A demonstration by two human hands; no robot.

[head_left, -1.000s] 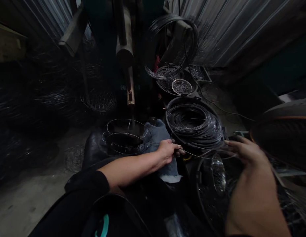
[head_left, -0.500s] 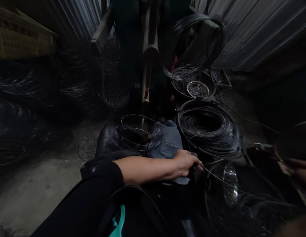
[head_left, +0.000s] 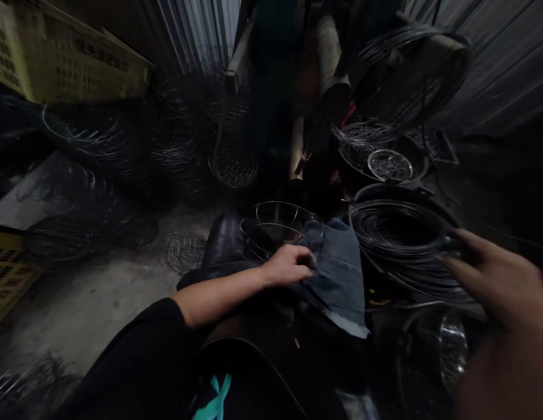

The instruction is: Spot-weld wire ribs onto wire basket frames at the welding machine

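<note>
My left hand [head_left: 289, 266] is at the near side of a round wire frame [head_left: 278, 224], beside a blue denim cloth [head_left: 339, 262] over my lap. Its fingers are curled round, and what lies in them, if anything, is hidden. The wire frame has two thin hoops joined by short wires and stands below a machine's rod [head_left: 296, 151]. At the right, my right hand [head_left: 501, 283] is smeared by motion, its fingertips beside a big coil of dark wire [head_left: 398, 251]. Whether it holds something cannot be made out.
Yellow crates [head_left: 96, 64] stand at the left near stacked wire frames [head_left: 179, 151]. A small wire piece [head_left: 185, 252] lies on the floor. A metal bowl [head_left: 389, 166] sits in a tub at the back right. Another shiny bowl [head_left: 453, 347] is tilted in a near tub.
My left hand has left the straight wire at the right and moved left to the wire frame. My right hand has come into view by the coil. The view has turned left.
</note>
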